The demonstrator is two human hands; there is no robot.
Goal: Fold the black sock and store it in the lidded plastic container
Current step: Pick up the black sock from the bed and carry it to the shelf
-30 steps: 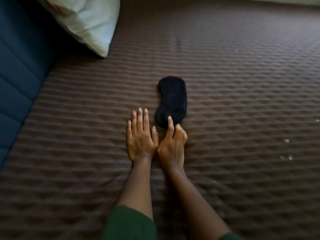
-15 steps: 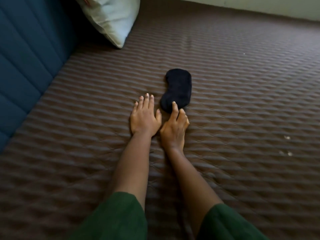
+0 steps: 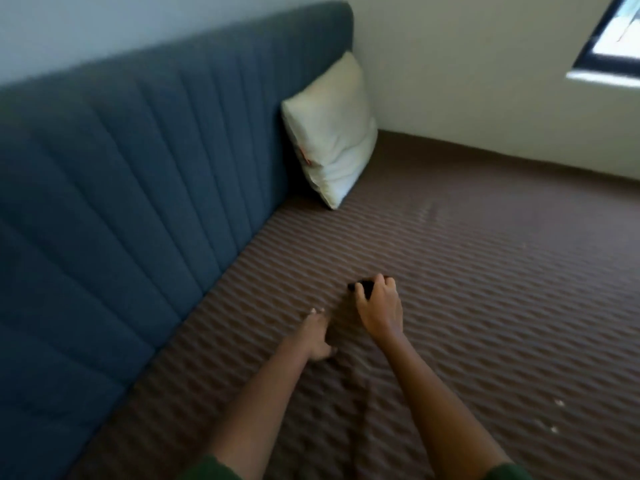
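Note:
The black sock [image 3: 363,287] is bunched small on the brown quilted bed cover [image 3: 485,306]; only a dark patch of it shows past the fingers. My right hand [image 3: 379,306] is closed over it, fingers curled around its top. My left hand [image 3: 317,336] rests on the cover just to the left and nearer me, fingers apart, holding nothing. No plastic container is in view.
A blue padded headboard [image 3: 138,202] runs along the left side. A pale pillow [image 3: 332,133] leans upright in the far corner against it. White walls close the far side, and a window corner [image 3: 616,36] shows at top right.
The view has lifted, showing the headboard and wall. My right hand moved forward from the sock's near end and closed over the sock. My left hand now lies farther back from it.

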